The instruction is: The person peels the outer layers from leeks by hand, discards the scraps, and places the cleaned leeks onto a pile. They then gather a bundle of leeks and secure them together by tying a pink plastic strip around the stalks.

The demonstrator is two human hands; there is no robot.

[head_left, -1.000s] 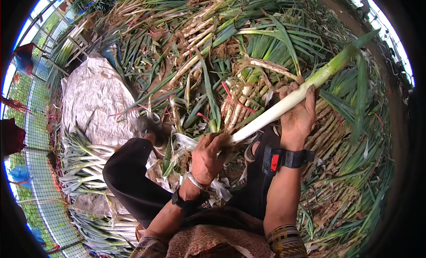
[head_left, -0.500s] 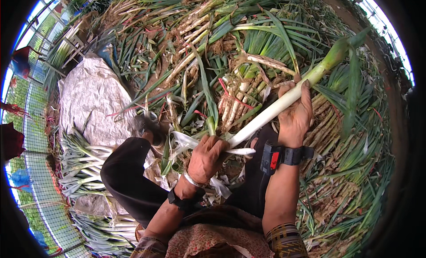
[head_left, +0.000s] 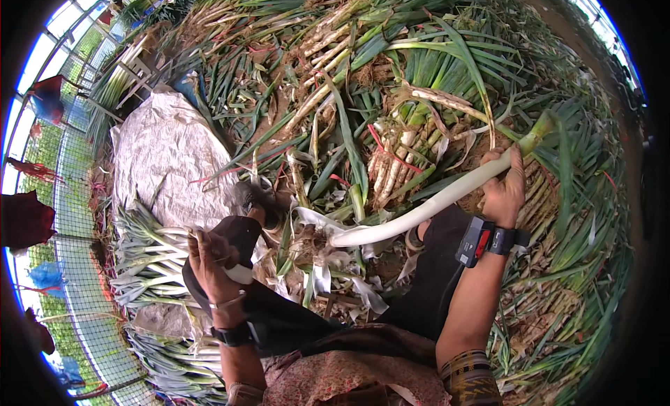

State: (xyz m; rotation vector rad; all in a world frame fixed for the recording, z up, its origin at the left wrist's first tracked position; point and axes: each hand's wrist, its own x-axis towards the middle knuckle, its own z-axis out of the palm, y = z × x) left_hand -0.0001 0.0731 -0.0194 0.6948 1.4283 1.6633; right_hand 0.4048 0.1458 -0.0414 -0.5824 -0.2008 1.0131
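Gripping a leek [head_left: 426, 214] just below its green leaves, the right hand [head_left: 504, 189] has its fingers wrapped round the white shaft, which slants down over the right leg [head_left: 436, 266] — its root end is at the scraps [head_left: 321, 277] between the legs, touching or just above, I cannot tell which. The left hand [head_left: 213, 256] is raised over the left knee [head_left: 244, 235], well apart from the leek, near the lower right edge of the pale sheet [head_left: 164, 137]; a white piece [head_left: 239, 274] shows just beside its palm, but whether it is gripped I cannot tell. Stalks [head_left: 150, 259] lie along the sheet's lower edge, white ends toward the legs. Because the shaft bows, good handling, I judge, calls for a firm but uncrushing grip — with the root end propped to ease the bend and the leaves clear of the pile [head_left: 558, 294] at right.
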